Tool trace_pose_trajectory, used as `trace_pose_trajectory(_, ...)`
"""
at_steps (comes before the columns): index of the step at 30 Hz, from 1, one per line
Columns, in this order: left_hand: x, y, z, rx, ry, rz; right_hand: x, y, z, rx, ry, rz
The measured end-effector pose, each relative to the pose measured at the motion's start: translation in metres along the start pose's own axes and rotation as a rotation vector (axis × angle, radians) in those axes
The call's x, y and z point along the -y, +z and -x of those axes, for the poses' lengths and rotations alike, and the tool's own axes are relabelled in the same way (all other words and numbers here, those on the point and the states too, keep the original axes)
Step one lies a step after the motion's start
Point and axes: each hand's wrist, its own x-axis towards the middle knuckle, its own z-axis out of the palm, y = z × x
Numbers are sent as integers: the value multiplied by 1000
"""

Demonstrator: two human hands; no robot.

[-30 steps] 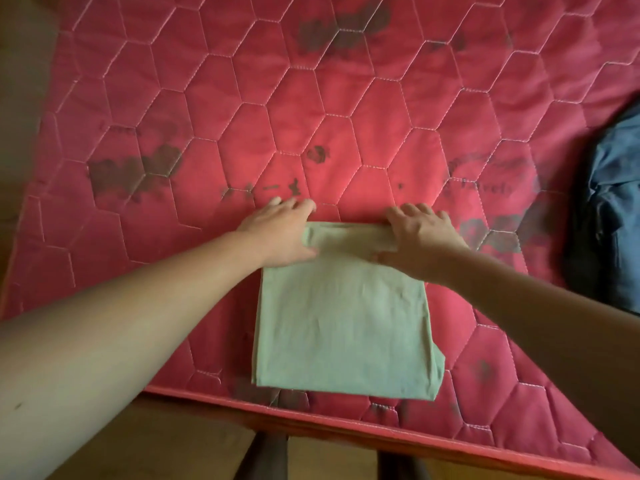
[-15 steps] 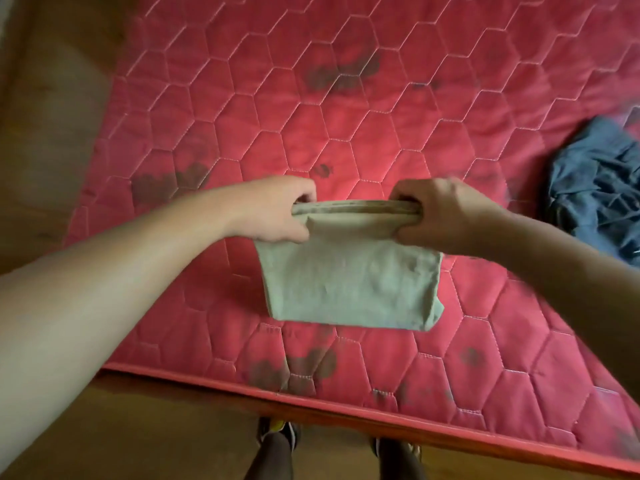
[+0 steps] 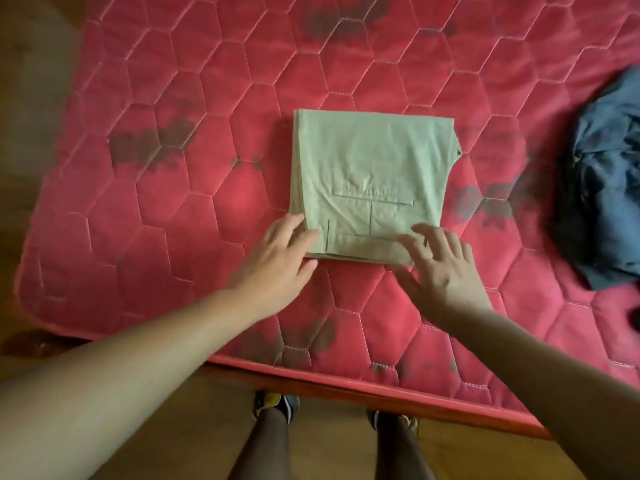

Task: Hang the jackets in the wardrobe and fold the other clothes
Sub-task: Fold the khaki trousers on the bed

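Folded green garment (image 3: 370,161): no text, label or brand can be read.
Red mattress (image 3: 194,209): no legible lettering.
Blue garment (image 3: 606,188): no legible print.

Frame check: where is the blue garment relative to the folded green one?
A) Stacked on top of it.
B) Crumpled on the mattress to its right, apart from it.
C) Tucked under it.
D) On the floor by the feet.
B: the blue garment lies bunched on the mattress near the right edge of the view, with bare red quilting between it and the folded green garment.
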Motion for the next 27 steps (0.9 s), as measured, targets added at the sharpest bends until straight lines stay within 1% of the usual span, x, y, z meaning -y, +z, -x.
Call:
trace_pose_trajectory(1,1,5,-13,-134,38,-7,1,2,-13,-48,-1,-24)
trace_pose_trajectory(2,1,10,-29,-232,54,-12,2,3,-29,-73,-11,-36)
trace_pose_trajectory(3,-1,14,-46,-289,47,-19,3,5,-46,-66,-11,-38)
trace_pose_trajectory(4,-4,18,-64,-309,16,-39,4,9,-61,-38,12,-27)
trace_pose_trajectory(6,-7,31,-92,-303,-62,-109,3,22,-86,21,66,25)
trace_pose_trajectory(8,-3,48,-107,-270,-109,-161,0,35,-98,11,67,54)
trace_pose_trajectory(11,7,63,-114,-240,-121,-191,-5,48,-105,-8,68,86)
trace_pose_trajectory(14,2,42,-119,-195,-119,-85,-1,35,-109,61,102,68)
trace_pose_trajectory(16,1,25,-126,-173,-127,-50,-4,22,-113,31,98,-24)
trace_pose_trajectory(17,2,17,-128,-190,-115,-65,-7,15,-115,-20,88,-52)
trace_pose_trajectory(19,7,10,-135,-241,-72,-110,-17,7,-124,-71,74,-9)
trace_pose_trajectory(21,16,12,-149,-243,-53,-153,-24,12,-142,-34,116,54)
trace_pose_trajectory(23,24,23,-157,-230,-72,-188,-27,23,-153,-8,168,62)
trace_pose_trajectory(26,29,33,-164,-279,-51,-200,-31,34,-157,-66,174,63)
trace_pose_trajectory(27,29,30,-162,-281,-45,-186,-30,32,-156,-57,169,57)
